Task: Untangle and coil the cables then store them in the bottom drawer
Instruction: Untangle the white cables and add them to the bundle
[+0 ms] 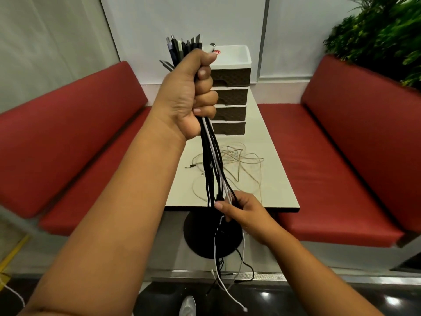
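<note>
— Whereabouts of the cable bundle?

— Up in the air, ahead of the chest, over the near edge of the worktop. Clamped in the left hand, fist closed tight round the top, plug ends sticking out above the knuckles.

— And lower down?

— Pinched in the right hand, fingers curled round the strands at about the level of the worktop's edge. Loose tails dangling past it toward the floor.

— Long axis?

— Near vertical, leaning a little: top farther from the body, bottom closer in and a shade to the right. Drawn fairly straight between the two hands, slack only below the right.

— Nearer to the drawers?

— The left hand, by a long way: level with the drawer unit at the far end of the worktop and partly covering it in view. Bottom drawer closed, beyond and below that fist, straight ahead.

— So, for the coming move?

— Most likely combing and coiling first: right hand sliding down the upright run, or winding upward toward the left. Afterwards, forward and down to that drawer, with one hand freed for pulling it open.

— Anything left over?

— A second tangle of pale cables lying flat on the worktop, between the bundle and the drawers, not yet gathered.
</note>
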